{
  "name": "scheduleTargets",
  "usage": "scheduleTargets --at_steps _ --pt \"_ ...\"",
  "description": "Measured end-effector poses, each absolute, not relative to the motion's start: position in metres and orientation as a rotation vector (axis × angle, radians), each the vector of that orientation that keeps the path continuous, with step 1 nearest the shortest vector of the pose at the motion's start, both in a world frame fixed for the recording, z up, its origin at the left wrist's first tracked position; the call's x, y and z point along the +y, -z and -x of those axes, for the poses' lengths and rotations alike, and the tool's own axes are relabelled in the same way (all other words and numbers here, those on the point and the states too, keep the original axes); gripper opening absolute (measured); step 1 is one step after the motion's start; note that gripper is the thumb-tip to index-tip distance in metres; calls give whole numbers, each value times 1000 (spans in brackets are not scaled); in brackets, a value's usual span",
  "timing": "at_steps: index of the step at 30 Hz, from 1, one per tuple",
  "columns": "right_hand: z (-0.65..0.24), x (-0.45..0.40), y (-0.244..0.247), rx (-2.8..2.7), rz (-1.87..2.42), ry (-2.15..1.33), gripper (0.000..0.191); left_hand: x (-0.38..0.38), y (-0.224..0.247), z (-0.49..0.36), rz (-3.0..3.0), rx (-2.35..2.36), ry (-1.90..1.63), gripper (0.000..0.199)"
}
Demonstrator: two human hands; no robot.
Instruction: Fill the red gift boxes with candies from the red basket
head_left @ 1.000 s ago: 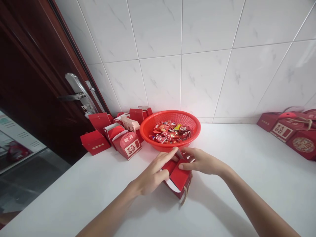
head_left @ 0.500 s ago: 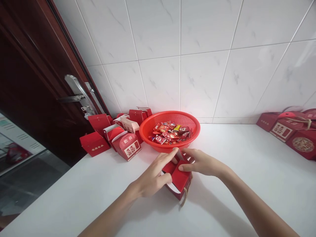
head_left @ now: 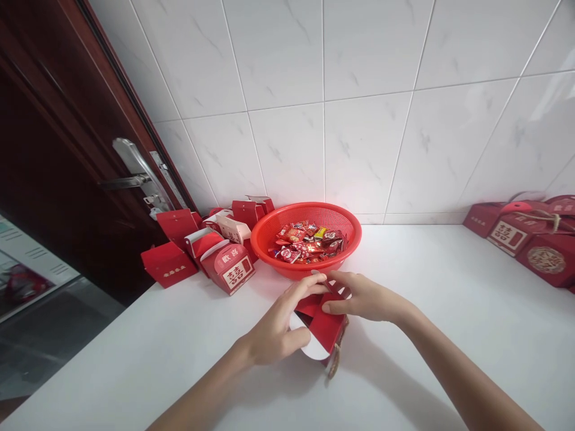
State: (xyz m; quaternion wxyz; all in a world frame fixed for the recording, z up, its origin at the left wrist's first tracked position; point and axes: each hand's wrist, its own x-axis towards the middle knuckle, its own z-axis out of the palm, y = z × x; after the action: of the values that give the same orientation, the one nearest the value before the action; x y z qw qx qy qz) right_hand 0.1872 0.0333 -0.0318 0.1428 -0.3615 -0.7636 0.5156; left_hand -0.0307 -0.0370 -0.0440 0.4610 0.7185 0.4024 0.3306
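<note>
Left hand (head_left: 275,334) touches an open red cardboard box (head_left: 329,328), left grip indeterminable, right hand (head_left: 362,296) grasps the box, round red plastic basket (head_left: 314,212) of wrapped sweets (head_left: 309,242) beyond.

The table (head_left: 417,263) runs along the foot of the wall (head_left: 359,120). Near its middle sits the box (head_left: 327,326), between the left hand (head_left: 278,326) and the right hand (head_left: 366,296), both touching it. A cord (head_left: 336,356) hangs at the box's near right side. Directly behind the box and hands is the basket (head_left: 318,209), in front of the wall, with sweets (head_left: 308,242) in it. Left of the basket stand the left boxes (head_left: 228,268), bunched close together, the rearmost near the wall. Beyond them, farther left, is the door (head_left: 58,102), its handle (head_left: 130,181) towards the wall side. The right boxes (head_left: 530,239) lie at the table's far right, near the wall, well apart from the basket.
</note>
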Motion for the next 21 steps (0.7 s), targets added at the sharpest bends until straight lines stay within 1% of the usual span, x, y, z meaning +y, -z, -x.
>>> scheduleTargets --at_steps 2,6,10,12,16,19,21 --pt "-188 34 32 -2197 1023 -1500 38 -36 47 32 -1795 993 -824 92" --pt "-188 34 33 -2210 1065 -1472 35 -35 49 34 -1903 927 -886 93" --pt "-184 33 36 -2310 1066 -1484 24 -34 51 35 -1998 936 -875 91" --pt "-185 34 37 -2331 1066 -1468 22 -34 52 36 -1996 950 -869 87" --pt "-190 38 38 -2349 1030 -1350 30 -35 51 35 -1946 984 -918 69" --pt "-195 40 36 -2328 919 -1367 34 -37 48 32 -1943 1055 -917 60" --pt "-197 40 34 -2312 885 -1375 33 -37 47 30 -1941 1109 -916 55"
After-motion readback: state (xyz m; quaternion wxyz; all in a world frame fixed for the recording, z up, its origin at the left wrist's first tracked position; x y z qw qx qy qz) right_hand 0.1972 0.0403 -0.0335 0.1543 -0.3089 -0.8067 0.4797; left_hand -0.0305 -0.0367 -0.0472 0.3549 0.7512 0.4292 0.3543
